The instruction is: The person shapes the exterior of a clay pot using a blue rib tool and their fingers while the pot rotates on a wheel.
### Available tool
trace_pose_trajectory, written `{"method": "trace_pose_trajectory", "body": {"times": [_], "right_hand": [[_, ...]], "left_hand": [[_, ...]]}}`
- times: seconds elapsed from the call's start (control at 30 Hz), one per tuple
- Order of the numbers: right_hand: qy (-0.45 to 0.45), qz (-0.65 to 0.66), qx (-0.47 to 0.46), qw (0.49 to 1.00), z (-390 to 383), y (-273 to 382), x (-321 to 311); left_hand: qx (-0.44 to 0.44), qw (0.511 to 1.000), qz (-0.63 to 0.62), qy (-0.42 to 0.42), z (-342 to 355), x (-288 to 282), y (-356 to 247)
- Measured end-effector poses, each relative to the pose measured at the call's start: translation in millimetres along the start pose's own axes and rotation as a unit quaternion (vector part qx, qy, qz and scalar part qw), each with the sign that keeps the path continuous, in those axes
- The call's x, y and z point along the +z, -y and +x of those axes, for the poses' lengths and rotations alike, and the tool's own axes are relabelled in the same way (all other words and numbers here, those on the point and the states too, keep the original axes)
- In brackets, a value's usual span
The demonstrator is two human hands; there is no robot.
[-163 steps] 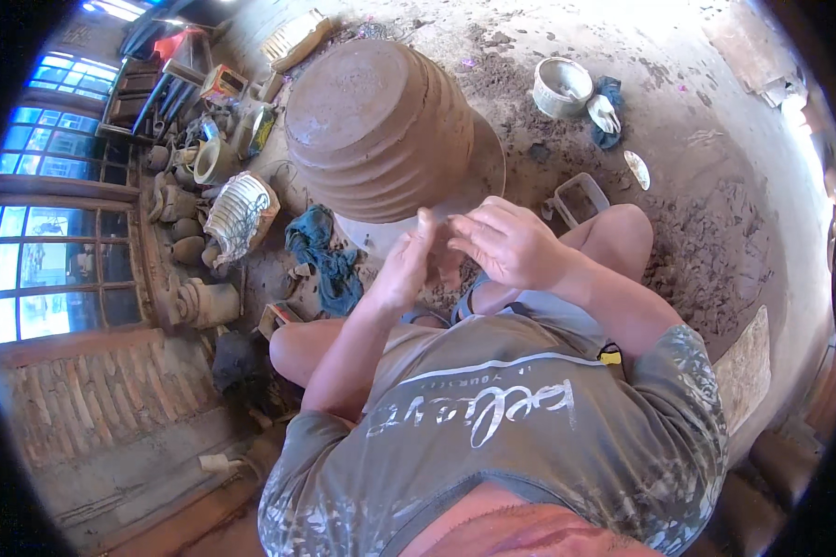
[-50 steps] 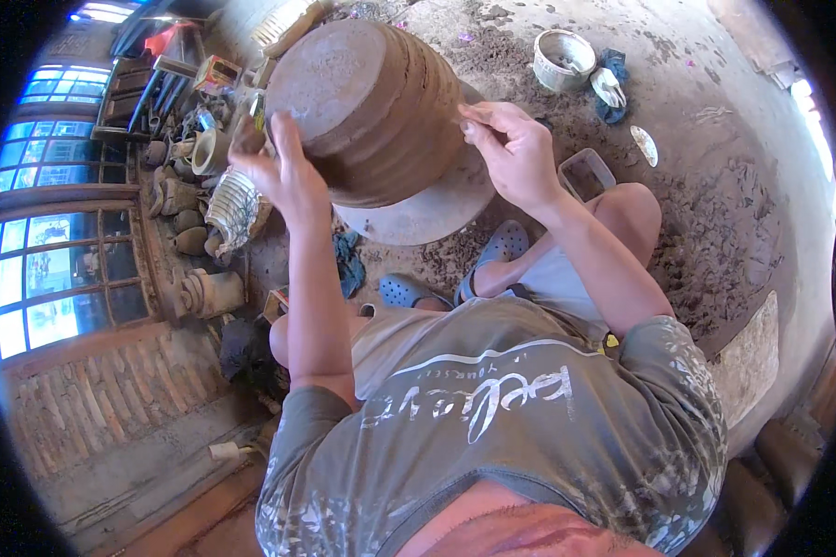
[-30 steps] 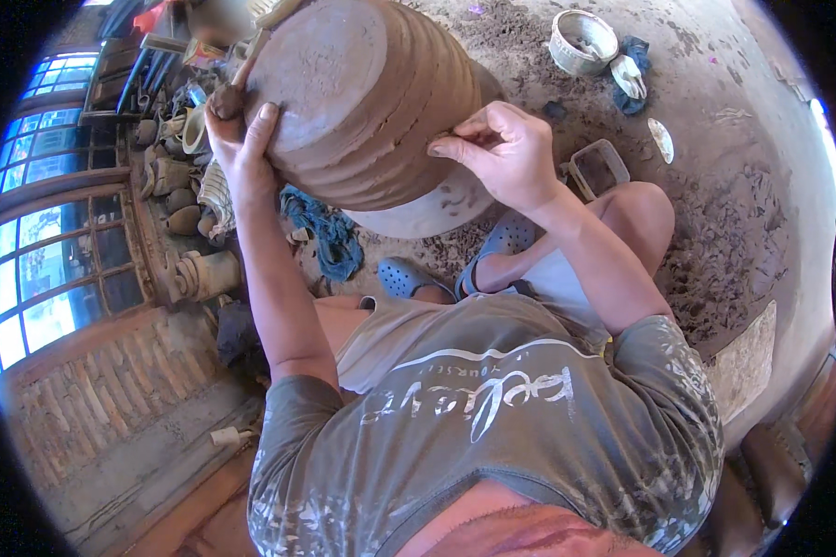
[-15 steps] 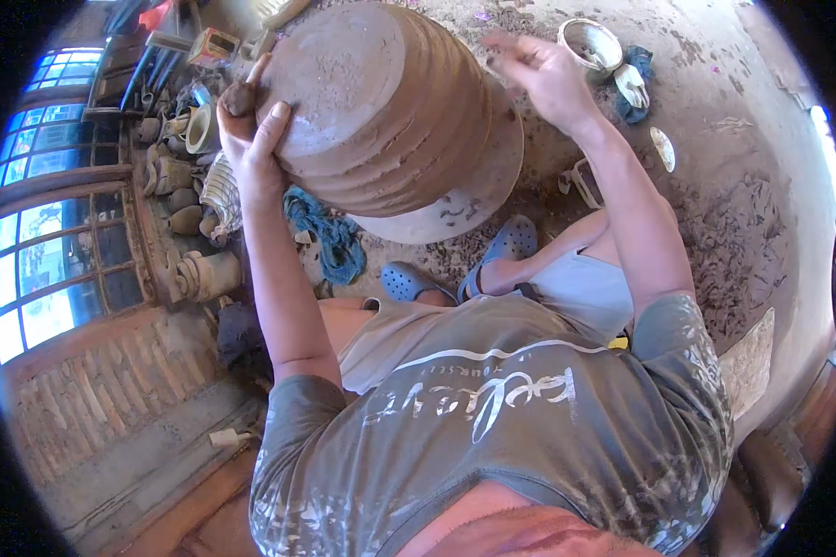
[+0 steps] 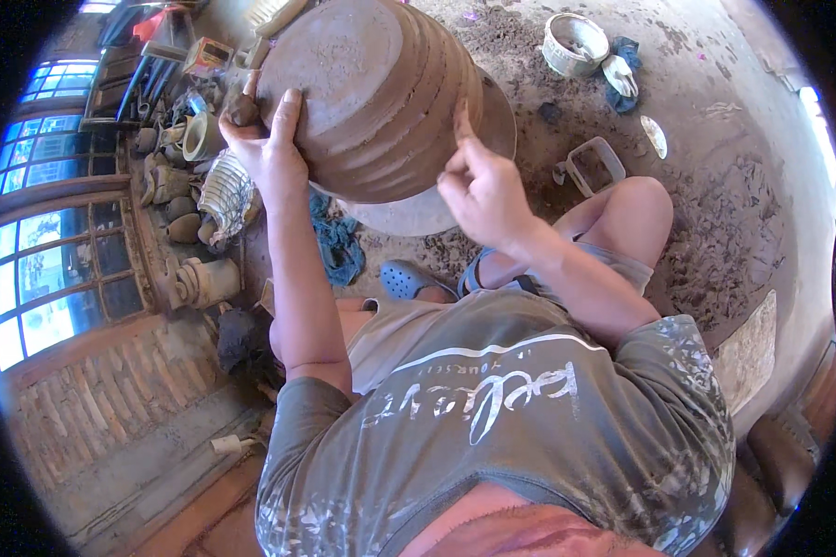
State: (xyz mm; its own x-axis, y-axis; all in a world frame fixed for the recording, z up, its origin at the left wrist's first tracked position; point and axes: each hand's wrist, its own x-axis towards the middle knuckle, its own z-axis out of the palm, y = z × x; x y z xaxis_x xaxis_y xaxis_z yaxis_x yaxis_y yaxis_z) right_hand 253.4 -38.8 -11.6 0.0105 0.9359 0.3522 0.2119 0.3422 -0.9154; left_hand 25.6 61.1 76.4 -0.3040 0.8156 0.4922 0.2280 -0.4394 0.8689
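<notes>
Plainly, both hands are at the pot [image 5: 367, 102], a big brown clay form with a flat round top and ridged sides, standing between and beyond them on a pale disc [image 5: 404, 215]. The left hand [image 5: 274, 158] holds a brown lump [image 5: 242, 110] in its fingers, while its thumb lies against the pot's top edge. The right hand [image 5: 483, 190] is partly closed: the index finger reaches out straight onto the ridged side and the other fingers curl in; whether they hold anything, I cannot tell.

Just below the left hand, a blue cloth [image 5: 341, 249] lies on the floor, and a blue clog [image 5: 407, 278] shows between the forearms. Left of the left hand are a white ribbed piece [image 5: 230, 195] and, farther out, small jars [image 5: 184, 228] near the windows [image 5: 56, 232].

To the right of the right hand sits a clear box [image 5: 578, 169]; beyond it, a white oval piece [image 5: 655, 136]. Farther ahead on that side stands a pale tub [image 5: 565, 60], containing something dark. Loose clay [image 5: 715, 251] covers the floor well to the right.
</notes>
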Motion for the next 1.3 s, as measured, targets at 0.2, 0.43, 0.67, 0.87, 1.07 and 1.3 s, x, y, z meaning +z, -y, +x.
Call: {"method": "trace_pose_trajectory", "body": {"times": [0.2,0.43,0.67,0.87,1.07,1.3], "right_hand": [[0.045,-0.116,0.005,0.992,-26.0,13.0,28.3],[0.172,-0.125,-0.149,0.966,-60.9,29.0,29.7],[0.019,-0.107,-0.268,0.957,-10.9,47.4,-29.7],[0.173,-0.132,-0.331,0.918,-26.0,22.5,-36.6],[0.120,-0.116,-0.275,0.947,-35.3,20.8,-37.5],[0.152,-0.090,-0.224,0.959,-45.3,0.3,-47.0]], "left_hand": [[0.008,1.000,0.007,-0.006,-3.8,4.6,-2.0],[0.043,0.998,0.039,-0.009,-8.2,-6.8,4.4],[-0.023,0.940,0.173,0.294,-108.5,-25.5,-70.4],[-0.416,0.826,-0.099,0.366,-167.6,-15.1,-48.4],[-0.408,0.846,-0.075,0.335,-171.2,-8.7,-41.3],[-0.259,0.866,0.002,0.428,-174.9,-5.3,-29.8]]}}
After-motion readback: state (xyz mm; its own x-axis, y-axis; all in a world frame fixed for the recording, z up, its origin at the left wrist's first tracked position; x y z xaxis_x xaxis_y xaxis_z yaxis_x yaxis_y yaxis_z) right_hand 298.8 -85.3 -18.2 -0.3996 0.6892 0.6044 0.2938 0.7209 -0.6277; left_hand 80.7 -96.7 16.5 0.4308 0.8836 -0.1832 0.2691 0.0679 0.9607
